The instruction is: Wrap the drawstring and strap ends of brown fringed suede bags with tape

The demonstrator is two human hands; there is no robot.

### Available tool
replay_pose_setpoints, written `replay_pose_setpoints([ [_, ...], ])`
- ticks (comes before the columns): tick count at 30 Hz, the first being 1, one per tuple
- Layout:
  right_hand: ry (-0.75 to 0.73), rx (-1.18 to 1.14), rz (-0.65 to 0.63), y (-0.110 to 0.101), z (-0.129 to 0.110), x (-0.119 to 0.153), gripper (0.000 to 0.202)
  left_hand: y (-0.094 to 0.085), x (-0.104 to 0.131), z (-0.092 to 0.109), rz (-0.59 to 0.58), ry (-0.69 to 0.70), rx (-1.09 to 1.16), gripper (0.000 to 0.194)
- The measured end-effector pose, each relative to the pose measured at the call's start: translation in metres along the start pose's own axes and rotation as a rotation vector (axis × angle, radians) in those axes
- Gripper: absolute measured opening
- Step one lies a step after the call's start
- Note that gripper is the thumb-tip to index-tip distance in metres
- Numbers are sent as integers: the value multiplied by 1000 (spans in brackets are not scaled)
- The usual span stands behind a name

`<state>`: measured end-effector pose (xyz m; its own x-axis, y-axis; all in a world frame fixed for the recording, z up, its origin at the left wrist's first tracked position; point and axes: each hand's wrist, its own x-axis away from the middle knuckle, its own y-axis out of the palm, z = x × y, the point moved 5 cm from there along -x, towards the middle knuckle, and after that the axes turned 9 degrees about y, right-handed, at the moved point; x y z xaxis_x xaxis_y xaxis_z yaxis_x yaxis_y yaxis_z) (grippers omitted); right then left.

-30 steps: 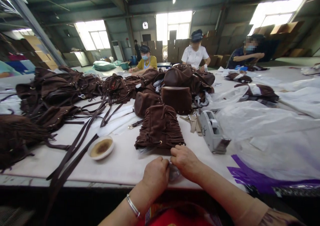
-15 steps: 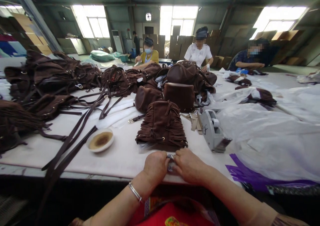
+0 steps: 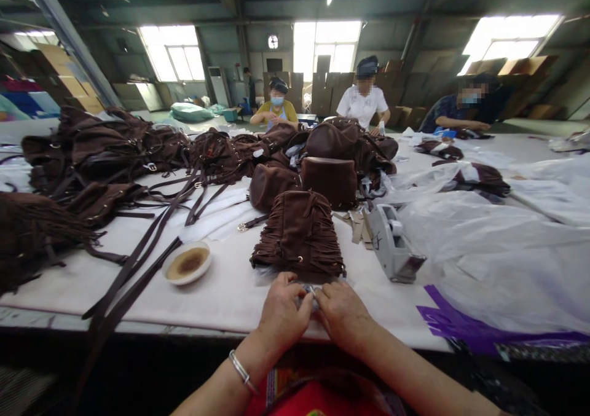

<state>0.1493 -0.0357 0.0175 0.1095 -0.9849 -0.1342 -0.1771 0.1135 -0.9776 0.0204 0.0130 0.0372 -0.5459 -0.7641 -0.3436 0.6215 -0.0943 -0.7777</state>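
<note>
Close to the table's front edge, my left hand (image 3: 284,311) and my right hand (image 3: 345,313) meet with fingers closed. Between their fingertips is a small, grey, shiny bit of crumpled plastic (image 3: 308,289), mostly covered by the fingers. Just beyond them lies a dark brown fringed bag (image 3: 299,235), its near edge close to my fingertips. Clear plastic shows under the bag's near left corner. A strap with a metal buckle (image 3: 243,226) sticks out on the bag's left side.
A white bowl (image 3: 207,267) with brown contents stands left. A grey tape dispenser (image 3: 396,250) stands right, near clear plastic sheets (image 3: 483,250) and purple plastic (image 3: 454,324). Piled brown bags (image 3: 106,142) and long straps (image 3: 138,262) occupy the back and left. Several people work across the table.
My left hand has turned, its fingers now further forward and its thumb along the plastic. Both hands have drawn closer over the grey plastic, hiding more of it. The bag has stayed put.
</note>
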Motion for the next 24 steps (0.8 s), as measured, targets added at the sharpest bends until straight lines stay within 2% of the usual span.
replay_pose_setpoints([
  [5, -35, -45, 110, 7, -5, 6, 18, 9, -6, 10, -55, -35, -243, 44],
  [7, -47, -77, 106, 6, -6, 8, 19, 12, -11, 13, -117, -79, -305, 45],
  [12, -97, -149, 48, -9, -2, 16, 15, 18, -18, 14, -249, -158, -371, 34],
  [16, -136, -127, 84, -23, 11, 20, 18, 22, -21, 15, -328, -113, -397, 30],
  [19, -116, -56, 143, -30, 26, 17, 19, 18, -23, 15, -359, -57, -399, 27],
  [24, -153, 38, 144, -36, 37, 11, 10, 11, -24, 18, -490, 123, -308, 27],
])
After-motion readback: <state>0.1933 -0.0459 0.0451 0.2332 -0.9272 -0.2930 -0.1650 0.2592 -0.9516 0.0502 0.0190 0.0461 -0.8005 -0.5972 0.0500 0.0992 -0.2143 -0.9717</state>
